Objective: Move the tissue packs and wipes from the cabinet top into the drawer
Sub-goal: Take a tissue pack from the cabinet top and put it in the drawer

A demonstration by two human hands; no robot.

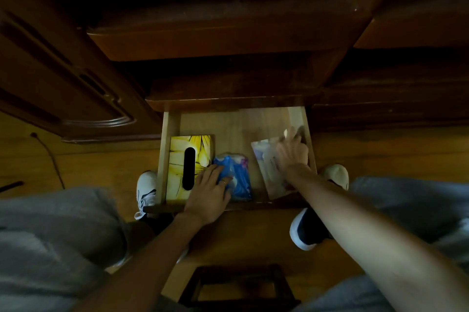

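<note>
The light wooden drawer is pulled out below the dark cabinet top. A yellow tissue box lies at the drawer's left side. Beside it is a blue tissue pack; my left hand lies on its left part with the fingers on top of it. A pale wipes pack lies at the right side. My right hand, blurred, rests over it with the fingers spread toward the drawer's right wall.
A carved cabinet door stands at the left. White shoes sit on the wooden floor on both sides of the drawer. A dark wooden stool stands under me. A cable runs over the floor at the left.
</note>
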